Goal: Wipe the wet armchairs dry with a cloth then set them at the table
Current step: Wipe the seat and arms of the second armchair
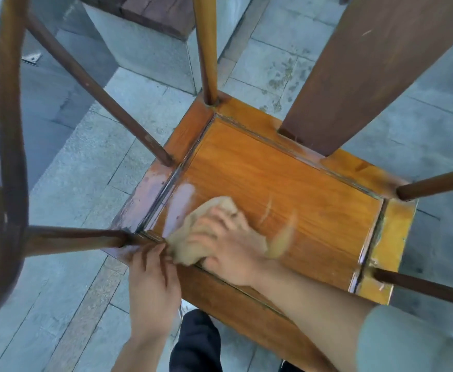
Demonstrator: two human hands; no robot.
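The right hand [225, 237] grips a crumpled tan cloth [193, 237] on the orange wooden armchair seat [287, 189]. The left hand [153, 269] holds the seat edge beside it. A wet patch [185, 194] just past the cloth is left to wipe.

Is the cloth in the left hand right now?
No, the cloth lies under the right hand on the chair seat, while the left hand grips the seat's front edge beside it.

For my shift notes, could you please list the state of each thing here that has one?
armchair seat: upright, wet sheen at its left edge, rest looks dry
cloth: bunched, pressed on the seat
right hand: holds the cloth
left hand: grips the seat's front edge
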